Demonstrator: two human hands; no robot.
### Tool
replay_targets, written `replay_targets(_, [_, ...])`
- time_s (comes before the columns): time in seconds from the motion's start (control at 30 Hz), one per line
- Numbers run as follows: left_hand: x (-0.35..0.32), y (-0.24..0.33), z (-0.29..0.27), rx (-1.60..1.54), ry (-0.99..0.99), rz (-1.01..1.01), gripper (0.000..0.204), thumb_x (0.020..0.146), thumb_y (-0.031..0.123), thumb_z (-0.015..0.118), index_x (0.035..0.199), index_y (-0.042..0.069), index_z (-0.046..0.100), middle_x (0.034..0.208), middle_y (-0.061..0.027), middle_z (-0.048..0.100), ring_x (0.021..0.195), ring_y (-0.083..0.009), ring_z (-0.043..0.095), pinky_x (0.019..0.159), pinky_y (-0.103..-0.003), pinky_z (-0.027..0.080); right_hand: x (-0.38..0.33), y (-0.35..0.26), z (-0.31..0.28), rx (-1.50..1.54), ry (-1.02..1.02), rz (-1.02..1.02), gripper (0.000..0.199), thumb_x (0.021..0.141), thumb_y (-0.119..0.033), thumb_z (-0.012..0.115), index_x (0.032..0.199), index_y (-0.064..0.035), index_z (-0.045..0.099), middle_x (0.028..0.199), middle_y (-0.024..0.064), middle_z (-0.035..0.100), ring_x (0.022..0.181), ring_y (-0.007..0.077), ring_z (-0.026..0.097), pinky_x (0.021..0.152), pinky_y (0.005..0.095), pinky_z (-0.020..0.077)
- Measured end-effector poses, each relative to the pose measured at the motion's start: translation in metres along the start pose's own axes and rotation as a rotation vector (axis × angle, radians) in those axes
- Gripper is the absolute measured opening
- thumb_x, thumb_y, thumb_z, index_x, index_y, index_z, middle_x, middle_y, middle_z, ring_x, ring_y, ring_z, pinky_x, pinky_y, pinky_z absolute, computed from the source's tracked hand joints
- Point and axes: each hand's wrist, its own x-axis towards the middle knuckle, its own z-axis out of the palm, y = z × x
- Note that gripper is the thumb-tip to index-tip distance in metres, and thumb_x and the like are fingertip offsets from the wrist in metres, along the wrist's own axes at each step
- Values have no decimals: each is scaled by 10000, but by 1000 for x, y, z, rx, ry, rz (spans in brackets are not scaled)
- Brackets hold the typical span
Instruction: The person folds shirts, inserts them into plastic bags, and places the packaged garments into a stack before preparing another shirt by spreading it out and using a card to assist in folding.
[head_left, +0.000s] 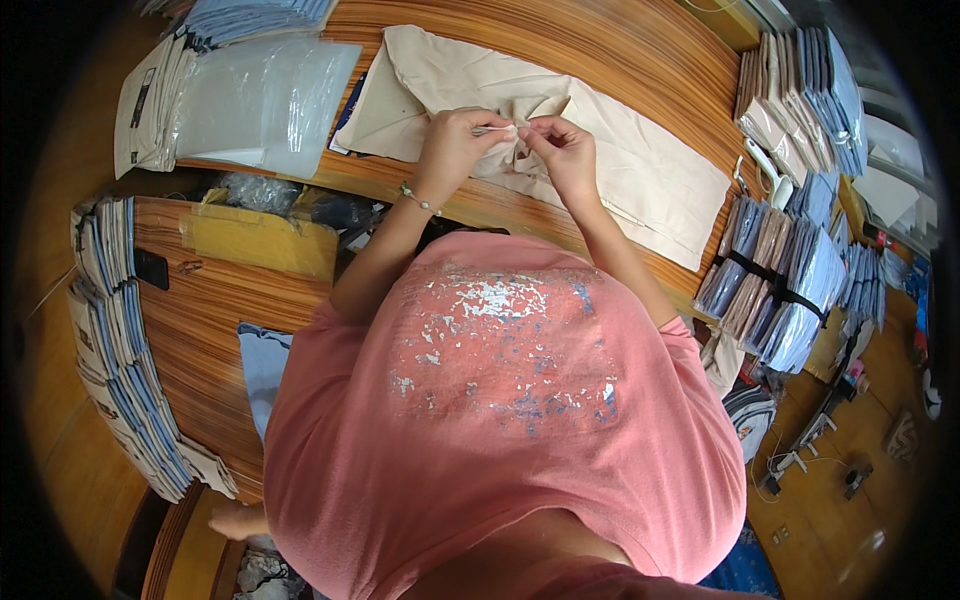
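A beige cloth garment point(630, 165) lies lengthwise over the wooden table point(620, 45) in front of me, bunched up in its middle; its exact kind is hard to tell. Above the bunched part, my left hand point(462, 140) pinches a small white strip point(508, 131) between thumb and fingers. Close beside it on the right, my right hand point(566, 148) is closed in a pinch near the strip's end. Its fingertips hide what they grip. Under the garment's left end, a dark blue edge point(345, 115) peeks out.
Clear plastic bags point(265, 100) and folded garments point(150, 110) lie at the left. Wrapped garment stacks point(775, 270) line the right, near a white-handled tool point(768, 172). A yellow packet point(260, 240) and a dark phone-like object point(150, 270) lie on the lower left surface.
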Motion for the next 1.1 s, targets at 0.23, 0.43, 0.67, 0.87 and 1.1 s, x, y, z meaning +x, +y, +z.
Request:
replay_targets(0.23, [2, -1, 2, 276, 69, 278, 136, 715, 148, 692, 789, 35, 678, 752, -93, 651, 698, -252, 609, 676, -336, 431, -2, -2, 0, -28, -32, -1, 98, 800, -52, 654, 854, 29, 663, 685, 27, 630, 605, 53, 546, 562, 198, 454])
replay_targets(0.43, [3, 0, 3, 330, 86, 312, 144, 710, 140, 694, 798, 28, 675, 759, -95, 649, 698, -256, 605, 671, -336, 436, -4, -4, 1, -42, -16, -10, 99, 811, -52, 639, 855, 34, 661, 687, 31, 631, 606, 57, 547, 565, 203, 454])
replay_targets(0.67, [5, -3, 0, 117, 44, 244, 141, 711, 113, 696, 771, -10, 665, 736, -130, 650, 646, -251, 625, 609, -302, 475, 4, -4, -11, 156, -193, 97, 109, 833, -26, 598, 921, 26, 636, 789, 61, 641, 705, 109, 586, 675, 237, 470])
replay_targets(0.87, [4, 1, -2, -16, -56, 103, 146, 731, 102, 694, 816, -15, 674, 789, -125, 672, 693, -185, 651, 632, -262, 488, 7, -1, -14, 254, -238, 175, 107, 791, -6, 643, 893, 25, 640, 774, 73, 647, 672, 113, 593, 619, 237, 488])
replay_targets(1.1, [6, -3, -3, -128, -171, 87, 175, 726, 53, 697, 883, -16, 661, 834, -74, 665, 763, -122, 621, 676, -240, 483, 8, -2, -18, 248, -287, 275, 99, 785, -6, 651, 876, 34, 647, 785, 89, 652, 687, 125, 604, 623, 234, 491])
